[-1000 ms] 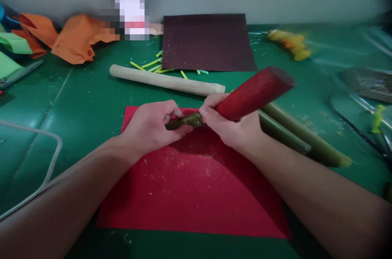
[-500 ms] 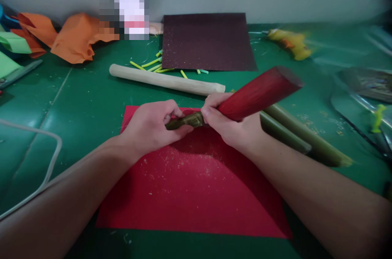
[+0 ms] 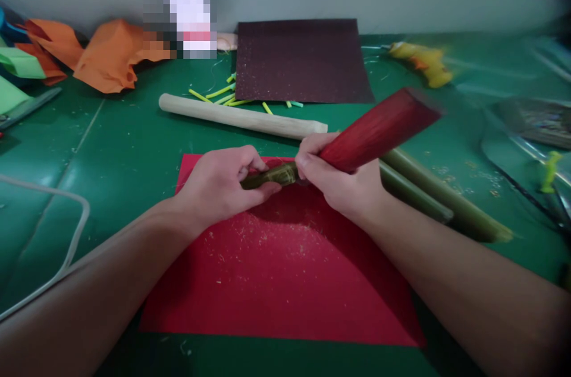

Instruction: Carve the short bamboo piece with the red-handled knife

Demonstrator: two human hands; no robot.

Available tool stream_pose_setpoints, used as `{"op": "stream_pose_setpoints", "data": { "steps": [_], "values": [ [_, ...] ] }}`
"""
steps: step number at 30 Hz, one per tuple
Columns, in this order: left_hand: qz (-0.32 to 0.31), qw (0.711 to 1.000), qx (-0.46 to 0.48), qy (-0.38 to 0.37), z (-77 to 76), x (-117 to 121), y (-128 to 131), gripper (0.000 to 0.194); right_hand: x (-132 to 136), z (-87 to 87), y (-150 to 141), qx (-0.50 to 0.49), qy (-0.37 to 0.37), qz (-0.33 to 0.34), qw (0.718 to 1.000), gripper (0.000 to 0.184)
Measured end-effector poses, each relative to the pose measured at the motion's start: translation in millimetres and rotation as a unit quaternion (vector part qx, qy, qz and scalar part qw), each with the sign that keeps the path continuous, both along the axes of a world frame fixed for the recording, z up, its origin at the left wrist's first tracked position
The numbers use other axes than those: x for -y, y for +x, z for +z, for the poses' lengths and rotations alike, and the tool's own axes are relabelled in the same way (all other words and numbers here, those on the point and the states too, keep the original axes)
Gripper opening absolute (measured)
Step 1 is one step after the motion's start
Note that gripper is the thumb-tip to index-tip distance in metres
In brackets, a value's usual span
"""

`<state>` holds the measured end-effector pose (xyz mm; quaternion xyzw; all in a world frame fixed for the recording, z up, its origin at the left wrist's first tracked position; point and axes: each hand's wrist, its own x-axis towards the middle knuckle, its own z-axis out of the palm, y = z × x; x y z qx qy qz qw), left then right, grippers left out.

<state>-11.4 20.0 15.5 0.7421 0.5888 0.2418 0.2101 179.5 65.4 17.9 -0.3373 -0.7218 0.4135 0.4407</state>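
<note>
My left hand (image 3: 227, 184) is closed around a short dark green stem piece (image 3: 282, 175), which looks like bamboo and shows pale scraped marks on top. It is held low over a red sheet (image 3: 285, 282) strewn with fine shavings. My right hand (image 3: 339, 178) grips a thick red wooden handle (image 3: 383, 127) that slants up to the right. The handle's lower end is hidden by my fingers, close to the right end of the stem piece; what tip it has cannot be made out.
Beyond my hands lies a pale peeled stick (image 3: 241, 118), with yellow-green strips (image 3: 220, 91) and a dark brown sheet (image 3: 303, 59) behind it. Two green stems (image 3: 455, 198) rest at the right. Further off are a yellow glue gun (image 3: 422, 65), orange paper (image 3: 111, 56) and a white cable (image 3: 82, 210).
My right hand and the top of the red handle have shifted slightly; the handle leans a bit higher. My left hand and the stem piece stay in place.
</note>
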Motion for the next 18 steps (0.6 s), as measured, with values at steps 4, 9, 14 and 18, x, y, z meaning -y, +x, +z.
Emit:
{"op": "stream_pose_setpoints", "data": {
  "steps": [4, 9, 14, 18],
  "values": [
    [0.0, 1.0, 0.002, 0.002, 0.6, 0.0, 0.8, 0.032, 0.6, -0.5, 0.4, -0.005, 0.029, 0.027, 0.999, 0.023],
    [0.007, 1.0, 0.0, -0.007, 1.7, 0.1, 1.5, 0.031, 2.4, -6.6, -2.6, -0.068, 0.004, -0.085, 0.994, 0.021],
    [-0.003, 1.0, -0.002, 0.002, 1.9, -0.3, 0.8, 0.031, 2.1, -6.4, -3.2, -0.073, -0.022, -0.081, 0.994, 0.023],
    [0.001, 1.0, -0.007, -0.002, 1.2, -0.1, 0.6, 0.032, 0.3, -1.2, 0.7, -0.007, 0.011, -0.009, 1.0, 0.025]
  ]
}}
